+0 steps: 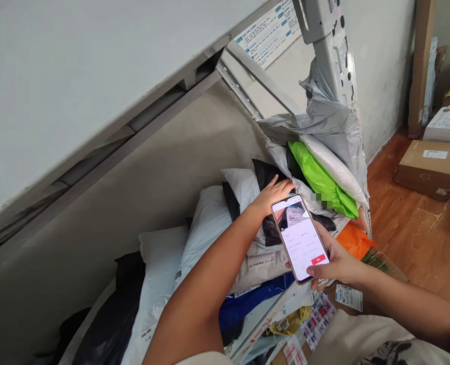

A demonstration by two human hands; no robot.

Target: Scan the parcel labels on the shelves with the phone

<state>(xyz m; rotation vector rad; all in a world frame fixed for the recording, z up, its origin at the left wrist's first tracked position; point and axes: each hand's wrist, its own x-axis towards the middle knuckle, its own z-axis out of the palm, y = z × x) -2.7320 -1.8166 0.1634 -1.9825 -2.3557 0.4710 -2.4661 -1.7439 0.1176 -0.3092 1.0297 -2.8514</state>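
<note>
My right hand (337,256) is wrapped round a smartphone (301,241), its thumb near a red button low on the lit screen. The upper part of the screen shows a camera picture of a parcel label. Just beyond the phone, my left hand (274,196) rests with fingers stretched out on the bagged parcels, touching a black parcel bag (265,172) and white wrapping beside it. The phone hides part of what lies under those fingertips. To the right, a bright green parcel bag (319,177) leans against a white padded parcel (337,167).
White parcel bags (205,218) and a dark bag (114,309) line the shelf to the left. A grey shelf board (95,76) overhangs them. The metal post (331,56) stands at right. Cardboard boxes (434,165) sit on the wooden floor (395,218). A lower shelf holds more parcels.
</note>
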